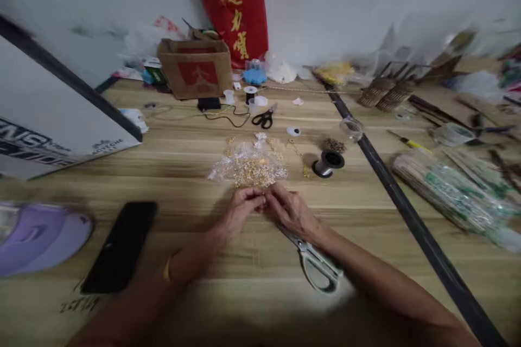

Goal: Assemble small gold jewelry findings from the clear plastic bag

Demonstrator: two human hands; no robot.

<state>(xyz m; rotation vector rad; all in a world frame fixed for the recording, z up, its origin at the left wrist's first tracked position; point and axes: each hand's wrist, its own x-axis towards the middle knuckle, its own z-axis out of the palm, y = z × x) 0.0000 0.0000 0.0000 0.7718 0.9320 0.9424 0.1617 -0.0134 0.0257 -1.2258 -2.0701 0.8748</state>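
Observation:
My left hand [245, 206] and my right hand [290, 207] meet at the middle of the wooden table, fingertips pinched together. Whatever sits between the fingers is too small to make out. Just beyond them lies a clear plastic bag [234, 165] with a heap of small gold pieces [260, 171] on it. Under my right hand and wrist rests a pair of scissors [321, 271] with grey handles, its blades partly hidden. A thin gold chain [301, 157] lies to the right of the heap, near a spool of fine wire [328, 164].
Small black scissors [264, 118] lie behind the heap. A dark phone [121, 246] and a purple cap [44, 238] are at left, below a white board [61, 108]. A paper bag [195, 70] stands at the back. Plastic-wrapped sticks [451, 195] lie right of a dark strip [391, 187].

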